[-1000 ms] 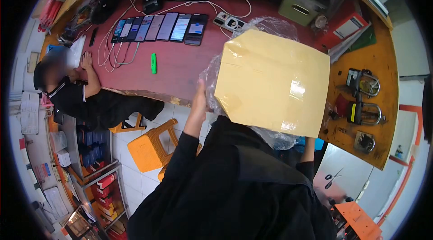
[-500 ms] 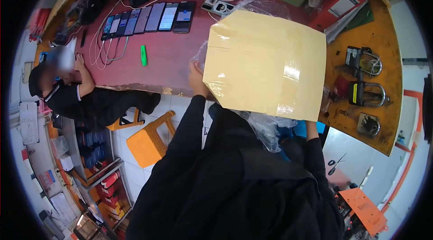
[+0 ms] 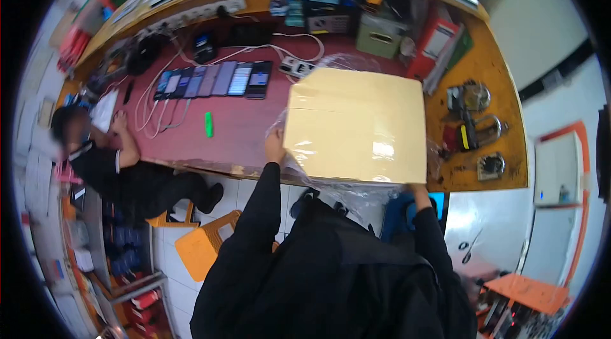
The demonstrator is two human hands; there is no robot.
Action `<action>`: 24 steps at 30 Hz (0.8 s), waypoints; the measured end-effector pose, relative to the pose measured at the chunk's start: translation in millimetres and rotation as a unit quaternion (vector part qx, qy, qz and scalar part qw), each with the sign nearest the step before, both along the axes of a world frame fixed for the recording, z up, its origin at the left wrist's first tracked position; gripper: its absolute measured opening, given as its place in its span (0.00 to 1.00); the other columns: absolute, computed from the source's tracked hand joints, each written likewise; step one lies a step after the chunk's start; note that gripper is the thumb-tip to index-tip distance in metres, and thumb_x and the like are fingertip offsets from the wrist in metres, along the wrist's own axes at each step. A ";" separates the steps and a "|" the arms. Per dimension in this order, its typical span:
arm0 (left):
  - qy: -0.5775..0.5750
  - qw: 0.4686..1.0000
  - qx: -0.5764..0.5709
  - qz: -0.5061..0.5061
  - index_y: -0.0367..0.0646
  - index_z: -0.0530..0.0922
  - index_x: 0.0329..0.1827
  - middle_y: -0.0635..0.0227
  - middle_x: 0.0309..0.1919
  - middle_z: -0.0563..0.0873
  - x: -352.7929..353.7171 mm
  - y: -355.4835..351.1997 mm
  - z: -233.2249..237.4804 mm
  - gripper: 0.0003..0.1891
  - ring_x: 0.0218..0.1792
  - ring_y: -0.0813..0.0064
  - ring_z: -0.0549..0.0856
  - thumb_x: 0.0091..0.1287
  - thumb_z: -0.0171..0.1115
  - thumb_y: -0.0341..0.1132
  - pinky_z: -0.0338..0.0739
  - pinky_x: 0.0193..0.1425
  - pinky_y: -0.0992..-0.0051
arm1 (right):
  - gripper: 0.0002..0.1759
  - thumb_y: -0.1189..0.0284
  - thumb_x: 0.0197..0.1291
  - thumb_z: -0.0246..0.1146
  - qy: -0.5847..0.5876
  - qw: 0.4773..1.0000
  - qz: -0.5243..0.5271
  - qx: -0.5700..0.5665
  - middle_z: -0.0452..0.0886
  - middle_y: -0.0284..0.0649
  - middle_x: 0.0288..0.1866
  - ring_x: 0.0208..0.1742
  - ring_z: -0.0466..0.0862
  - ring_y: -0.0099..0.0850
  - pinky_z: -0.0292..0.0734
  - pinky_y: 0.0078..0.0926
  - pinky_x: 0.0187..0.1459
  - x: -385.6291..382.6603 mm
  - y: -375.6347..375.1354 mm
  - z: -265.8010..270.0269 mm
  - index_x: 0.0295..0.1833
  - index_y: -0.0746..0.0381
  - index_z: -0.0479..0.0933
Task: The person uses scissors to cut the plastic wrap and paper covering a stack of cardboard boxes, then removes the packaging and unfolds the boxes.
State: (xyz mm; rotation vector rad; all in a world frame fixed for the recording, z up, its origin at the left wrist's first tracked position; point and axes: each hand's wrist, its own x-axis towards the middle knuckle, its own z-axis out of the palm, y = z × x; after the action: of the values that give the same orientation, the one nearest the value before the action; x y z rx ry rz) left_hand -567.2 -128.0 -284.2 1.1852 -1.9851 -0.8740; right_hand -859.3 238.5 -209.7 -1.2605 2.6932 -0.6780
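A large tan cardboard package (image 3: 356,129) with shiny clear tape on it lies over the right part of the red-topped bench, its near edge facing me. Clear plastic film (image 3: 356,196) bunches out beneath that edge. My left hand (image 3: 275,146) grips the package's left side, some fingers hidden under it and the film. At the near right corner my right hand (image 3: 420,196) holds the edge, its fingertips mostly out of sight below.
Several phones (image 3: 219,79) lie in a row with white cables, near a green highlighter (image 3: 209,124). Padlocks (image 3: 477,132) sit on the wooden side at right, by a red binder (image 3: 433,49). A co-worker (image 3: 108,148) sits at left, near an orange stool (image 3: 200,250).
My view has tipped up, showing more of the shelf behind the bench. The package looks smaller and sits lower in view, still between both hands. More of my right hand shows.
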 end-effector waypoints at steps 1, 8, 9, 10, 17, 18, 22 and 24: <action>-0.037 0.999 -0.011 0.024 0.34 0.79 0.43 0.45 0.38 0.83 2.3 0.4 19.9 0.20 0.41 0.41 0.80 0.71 0.48 0.45 0.73 0.47 0.52 | 0.18 0.60 0.60 0.60 -0.003 1.000 0.018 0.011 0.83 0.55 0.31 0.28 0.85 0.42 0.79 0.40 0.30 -0.5 8.5 1.1 0.42 0.65 0.81; 0.092 0.985 0.121 -0.081 0.40 0.82 0.36 0.56 0.29 0.84 -3.8 -1.5 51.6 0.10 0.32 0.62 0.83 0.56 0.54 0.30 0.75 0.38 0.68 | 0.15 0.65 0.64 0.60 -0.362 0.882 0.017 0.302 0.85 0.39 0.28 0.28 0.86 0.27 0.78 0.23 0.26 61.4 6.6 186.9 0.39 0.68 0.81; 0.077 0.991 0.103 -0.045 0.41 0.82 0.34 0.56 0.28 0.84 -6.8 5.8 58.2 0.09 0.31 0.61 0.84 0.55 0.55 0.30 0.75 0.37 0.67 | 0.16 0.65 0.64 0.60 -0.313 0.915 0.097 0.234 0.85 0.40 0.28 0.26 0.85 0.26 0.77 0.21 0.27 81.2 -15.7 219.5 0.38 0.68 0.81; 0.049 0.995 0.079 -0.029 0.43 0.83 0.33 0.54 0.27 0.84 -10.2 6.2 58.2 0.09 0.31 0.55 0.84 0.54 0.56 0.33 0.75 0.36 0.63 | 0.14 0.67 0.64 0.59 -0.280 0.922 0.149 0.221 0.85 0.42 0.29 0.28 0.84 0.28 0.78 0.25 0.32 95.8 -42.6 239.8 0.39 0.68 0.82; -0.009 0.961 0.273 0.044 0.44 0.82 0.26 0.52 0.27 0.84 -33.8 -2.2 53.7 0.07 0.32 0.49 0.83 0.53 0.57 0.33 0.75 0.36 0.57 | 0.12 0.66 0.58 0.63 0.143 0.887 0.432 -0.077 0.80 0.45 0.47 0.53 0.77 0.41 0.66 0.47 0.61 200.4 -268.5 170.9 0.40 0.63 0.81; -0.008 0.964 0.256 0.070 0.43 0.80 0.23 0.52 0.25 0.83 -36.2 -2.6 49.2 0.06 0.28 0.50 0.82 0.52 0.57 0.33 0.74 0.33 0.57 | 0.12 0.64 0.57 0.63 0.186 0.857 0.475 -0.074 0.81 0.44 0.43 0.52 0.77 0.39 0.64 0.49 0.62 204.9 -281.6 156.8 0.37 0.62 0.82; 0.035 0.971 0.213 0.105 0.42 0.79 0.21 0.52 0.22 0.82 -35.0 7.0 51.4 0.05 0.26 0.49 0.81 0.50 0.57 0.32 0.73 0.30 0.58 | 0.13 0.62 0.55 0.63 0.115 0.851 0.506 0.081 0.80 0.40 0.33 0.47 0.77 0.37 0.63 0.49 0.62 194.3 -279.7 145.9 0.28 0.61 0.81; 0.035 0.972 0.209 0.101 0.43 0.78 0.21 0.52 0.22 0.82 -33.8 8.7 51.9 0.05 0.26 0.49 0.81 0.50 0.57 0.32 0.73 0.30 0.58 | 0.11 0.66 0.53 0.64 0.085 0.866 0.493 0.002 0.73 0.37 0.25 0.38 0.75 0.36 0.63 0.44 0.61 197.4 -279.6 144.3 0.23 0.60 0.77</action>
State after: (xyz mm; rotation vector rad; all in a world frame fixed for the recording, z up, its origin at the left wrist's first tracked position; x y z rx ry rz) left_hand -601.0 -119.3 -232.3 1.5339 -1.6320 -1.2455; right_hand -661.9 -41.1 -65.4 -2.4335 1.6942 -0.3989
